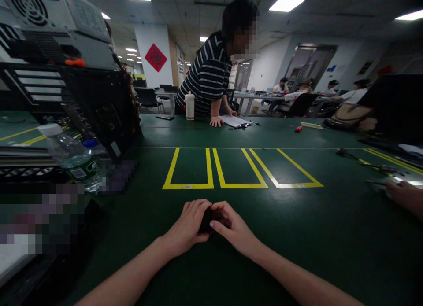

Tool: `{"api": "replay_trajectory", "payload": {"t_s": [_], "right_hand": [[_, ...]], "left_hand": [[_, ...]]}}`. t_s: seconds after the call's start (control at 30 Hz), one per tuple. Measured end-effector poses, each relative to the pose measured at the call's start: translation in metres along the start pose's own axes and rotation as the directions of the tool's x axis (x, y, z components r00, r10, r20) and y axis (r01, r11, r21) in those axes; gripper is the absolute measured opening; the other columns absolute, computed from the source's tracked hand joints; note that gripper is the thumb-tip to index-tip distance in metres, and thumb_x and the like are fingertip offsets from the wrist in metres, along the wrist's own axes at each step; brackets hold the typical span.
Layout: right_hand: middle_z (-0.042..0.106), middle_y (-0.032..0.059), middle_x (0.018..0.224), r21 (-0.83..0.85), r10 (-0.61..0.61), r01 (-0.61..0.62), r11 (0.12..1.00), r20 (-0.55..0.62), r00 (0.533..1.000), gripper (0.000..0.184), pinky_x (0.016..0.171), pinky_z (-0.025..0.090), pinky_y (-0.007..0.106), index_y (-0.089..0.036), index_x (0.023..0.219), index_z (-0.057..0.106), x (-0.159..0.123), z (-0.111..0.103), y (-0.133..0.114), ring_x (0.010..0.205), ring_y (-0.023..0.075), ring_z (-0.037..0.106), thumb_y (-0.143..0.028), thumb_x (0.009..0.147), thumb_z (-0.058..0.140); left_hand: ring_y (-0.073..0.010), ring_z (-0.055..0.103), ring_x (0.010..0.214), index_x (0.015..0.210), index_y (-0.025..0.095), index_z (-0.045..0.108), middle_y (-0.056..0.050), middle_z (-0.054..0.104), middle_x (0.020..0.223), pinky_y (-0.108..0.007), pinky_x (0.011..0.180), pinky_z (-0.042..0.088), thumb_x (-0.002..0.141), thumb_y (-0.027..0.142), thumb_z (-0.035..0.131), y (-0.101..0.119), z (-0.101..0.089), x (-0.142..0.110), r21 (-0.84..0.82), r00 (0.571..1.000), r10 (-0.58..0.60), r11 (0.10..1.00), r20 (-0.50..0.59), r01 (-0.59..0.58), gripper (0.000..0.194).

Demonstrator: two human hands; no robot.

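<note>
My left hand (193, 220) and right hand (231, 226) closed around a black object (205, 221), long axis roughly twelve to six, pointing end hidden by fingers.

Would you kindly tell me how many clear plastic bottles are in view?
2: a white-capped bottle at left, near the black computer case, and a blue-capped bottle partly behind the first. Others may be hidden.

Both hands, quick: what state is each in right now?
Left hand: closed on a small dark object.
Right hand: fingers curled against the same object's other side.
</note>
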State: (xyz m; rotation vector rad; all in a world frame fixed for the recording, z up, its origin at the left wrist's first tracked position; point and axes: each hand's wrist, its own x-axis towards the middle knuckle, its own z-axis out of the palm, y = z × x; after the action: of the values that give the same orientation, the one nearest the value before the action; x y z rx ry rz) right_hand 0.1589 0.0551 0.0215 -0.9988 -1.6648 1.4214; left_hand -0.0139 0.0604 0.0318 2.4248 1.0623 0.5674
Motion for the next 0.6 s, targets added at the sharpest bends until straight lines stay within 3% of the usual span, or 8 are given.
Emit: {"api": "replay_trajectory", "payload": {"t_s": [0.13, 0.3, 0.5, 0.6], "right_hand": [[0.049, 0.003, 0.101, -0.004, 0.012, -0.012, 1.0, -0.018, 1.0, 0.029, 0.079, 0.044, 0.032, -0.022, 0.102, 0.041, -0.0003, -0.0001, -0.0015, 0.094, 0.0158, 0.05, -0.022, 0.075, 0.051], [0.05, 0.0036, 0.101, -0.021, 0.027, -0.027, 0.999, 0.019, 0.999, 0.028, 0.08, 0.043, 0.033, -0.021, 0.103, 0.043, -0.0013, -0.0022, -0.0008, 0.095, 0.0163, 0.05, -0.024, 0.076, 0.05], [0.048, 0.0015, 0.1, 0.003, -0.069, 0.069, 0.998, 0.032, 0.997, 0.026, 0.081, 0.043, 0.032, -0.021, 0.096, 0.046, -0.0052, -0.0012, -0.0029, 0.095, 0.0156, 0.049, -0.02, 0.072, 0.055], [0.049, 0.0011, 0.097, 0.028, -0.061, 0.061, 0.998, 0.001, 0.998, 0.021, 0.077, 0.044, 0.031, -0.021, 0.093, 0.046, -0.0057, -0.0004, -0.0042, 0.091, 0.0153, 0.051, -0.024, 0.073, 0.053]], "left_hand": [[-0.0223, 0.04, 0.105, 0.117, 0.024, 0.029, -0.006, 0.04, 0.117, -0.041, 0.088, 0.034, 0.068, 0.017, 0.059, -0.0014, 0.0025, 0.0, -0.013, 0.999, -0.008, 1.0, -0.041, 0.008, 0.058], [-0.0226, 0.04, 0.106, 0.118, 0.024, 0.029, -0.006, 0.04, 0.118, -0.042, 0.088, 0.034, 0.071, 0.018, 0.057, 0.0028, -0.003, -0.0009, -0.023, 1.0, 0.002, 1.0, -0.007, -0.002, 0.055], [-0.024, 0.04, 0.106, 0.118, 0.025, 0.028, -0.006, 0.04, 0.119, -0.043, 0.087, 0.035, 0.069, 0.018, 0.059, 0.0033, -0.0024, -0.0023, -0.003, 1.0, 0.002, 1.0, -0.025, -0.002, 0.059], [-0.0236, 0.039, 0.107, 0.119, 0.024, 0.028, -0.006, 0.04, 0.119, -0.042, 0.087, 0.034, 0.07, 0.018, 0.057, 0.0007, 0.0009, -0.0023, 0.004, 0.999, 0.013, 1.0, -0.036, -0.013, 0.058]]}}
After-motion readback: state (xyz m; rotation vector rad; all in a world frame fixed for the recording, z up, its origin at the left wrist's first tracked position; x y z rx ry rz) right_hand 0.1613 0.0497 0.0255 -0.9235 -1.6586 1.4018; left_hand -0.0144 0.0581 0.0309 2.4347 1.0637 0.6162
